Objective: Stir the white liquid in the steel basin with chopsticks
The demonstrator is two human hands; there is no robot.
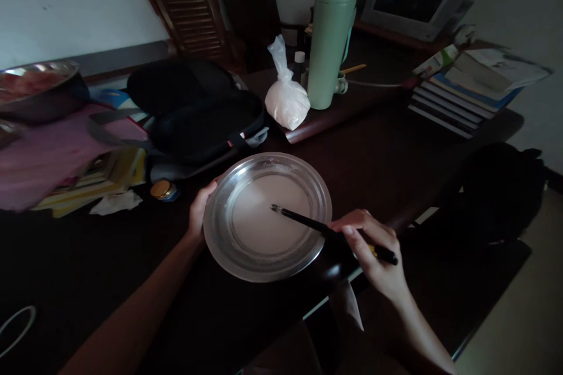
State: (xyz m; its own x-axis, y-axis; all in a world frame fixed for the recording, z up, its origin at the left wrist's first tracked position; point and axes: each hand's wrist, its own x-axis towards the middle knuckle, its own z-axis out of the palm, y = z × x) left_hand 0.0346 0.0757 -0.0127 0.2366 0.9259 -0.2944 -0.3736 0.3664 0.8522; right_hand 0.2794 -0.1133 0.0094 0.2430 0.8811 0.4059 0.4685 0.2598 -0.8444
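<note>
— What are the hands doing just now?

— The left hand [200,206] is curling round the far-left rim of the metal plate [220,240], thumb over the edge, steadying it. The right hand [373,252] is pinching a pair of dark chopsticks [308,221], fingers closed on them, with the tips reaching into the pale white liquid [268,217] that is lying in the plate.

— And the plate is sitting where?

— Right at the near edge of the dark table [387,152], seemingly overhanging it a little.

— That looks risky to me.

— I'm thinking the same. The liquid is lying shallow and wide, so a hard sweep of the chopsticks could be slopping it over the low rim. And if the left hand is letting go or pressing down on its side, the plate could be tipping off the edge.

— What else is lying around?

— A black bag [197,111] is sitting just behind the plate, a small gold-lidded jar [162,190] and crumpled tissue [116,202] beside the left hand. Farther back, a knotted bag of white powder [287,102] is resting next to a green flask [328,47]; books [466,96] are stacking up at the far right corner. Nothing is blocking the chopsticks, though the black bag is crowding the plate from behind.
</note>
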